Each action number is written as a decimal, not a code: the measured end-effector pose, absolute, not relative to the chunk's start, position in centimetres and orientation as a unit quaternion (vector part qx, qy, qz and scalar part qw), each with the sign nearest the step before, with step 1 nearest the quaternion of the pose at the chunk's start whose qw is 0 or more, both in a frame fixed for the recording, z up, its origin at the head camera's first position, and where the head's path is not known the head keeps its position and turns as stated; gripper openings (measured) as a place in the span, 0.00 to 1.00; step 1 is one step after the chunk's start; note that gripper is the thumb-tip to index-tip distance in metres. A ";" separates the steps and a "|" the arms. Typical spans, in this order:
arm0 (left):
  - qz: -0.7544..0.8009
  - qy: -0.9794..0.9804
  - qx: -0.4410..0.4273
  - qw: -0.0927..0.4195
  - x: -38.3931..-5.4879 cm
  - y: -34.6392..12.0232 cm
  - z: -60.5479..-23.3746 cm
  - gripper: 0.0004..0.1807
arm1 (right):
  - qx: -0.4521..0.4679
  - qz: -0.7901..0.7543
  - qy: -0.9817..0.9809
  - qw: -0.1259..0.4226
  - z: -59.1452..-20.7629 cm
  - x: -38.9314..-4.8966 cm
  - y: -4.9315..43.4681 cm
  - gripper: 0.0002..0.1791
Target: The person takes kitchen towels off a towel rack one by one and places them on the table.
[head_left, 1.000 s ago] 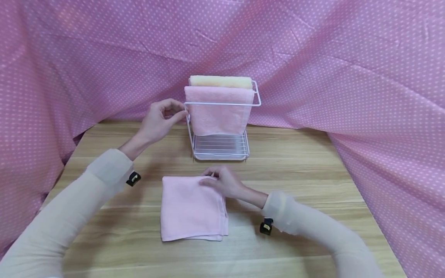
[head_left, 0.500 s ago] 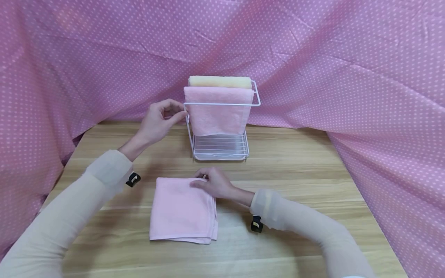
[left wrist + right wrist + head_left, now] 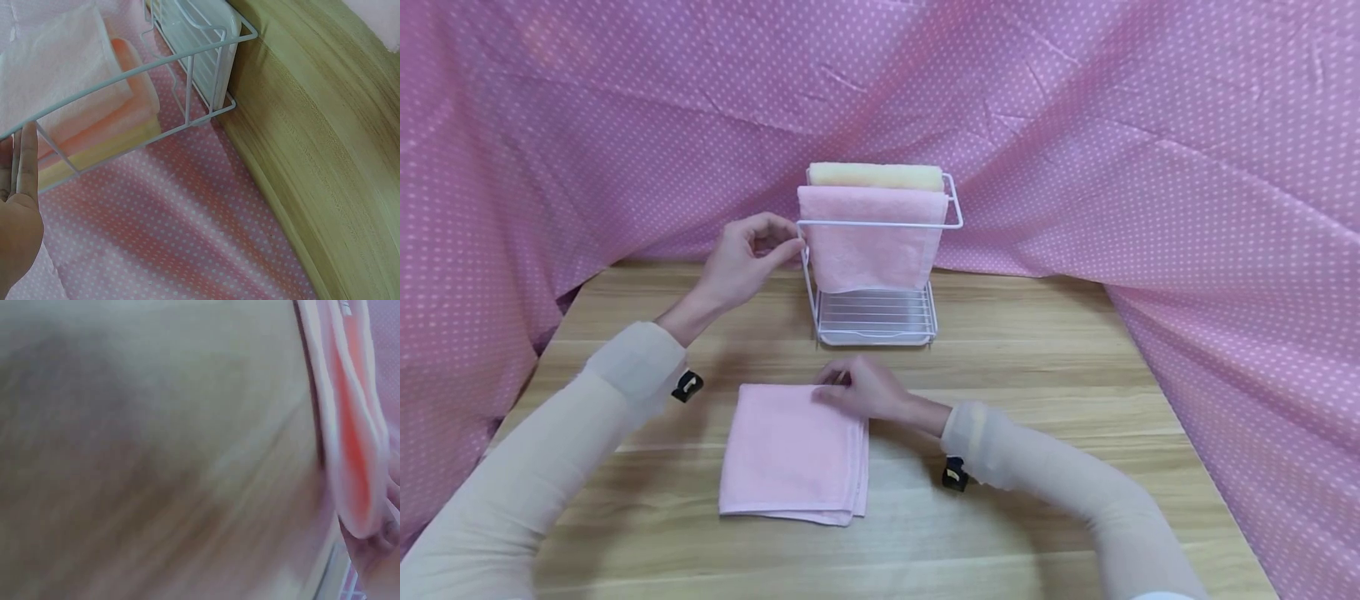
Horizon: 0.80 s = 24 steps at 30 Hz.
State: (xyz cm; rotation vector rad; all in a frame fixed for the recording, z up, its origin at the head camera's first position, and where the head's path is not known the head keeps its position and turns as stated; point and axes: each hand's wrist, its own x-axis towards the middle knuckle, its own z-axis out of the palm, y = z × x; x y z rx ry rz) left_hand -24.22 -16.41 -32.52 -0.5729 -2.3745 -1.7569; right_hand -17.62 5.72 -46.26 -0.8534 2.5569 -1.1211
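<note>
In the head view my left hand (image 3: 739,260) pinches the left upright of a white wire rack (image 3: 880,321) at the back of the table. The left wrist view has that hand's straight fingers (image 3: 27,156) against the rack's top rail. Over the rack's bars hang a pink towel (image 3: 872,257) and, behind it, a pale yellow towel (image 3: 876,176). Nearer the front is a folded pink towel (image 3: 790,450), its upper right corner pinched by my right hand (image 3: 874,390). Its loose layers (image 3: 357,444) show edge-on in the right wrist view, beside part of the hand.
A wooden table (image 3: 1045,350) carries everything. Pink polka-dot cloth (image 3: 700,108) drapes behind it and along both sides. The rack has a shallow tray at its base. Black wrist cameras (image 3: 687,386) hang under both sleeves.
My right hand has slid the folded pink towel to the left, mostly in the first half second. The left hand keeps its place on the rack.
</note>
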 end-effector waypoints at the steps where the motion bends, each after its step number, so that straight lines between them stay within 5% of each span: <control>1: -0.582 -0.788 -0.189 0.067 -24.2 -16.4 -32.5 0.09 | -0.293 -0.385 0.868 0.110 -46.0 -17.7 6.0 0.11; 24: -0.580 -0.792 -0.182 0.067 -24.1 -16.2 -32.6 0.10 | -0.350 -0.402 0.846 0.004 -35.6 -17.7 11.7 0.11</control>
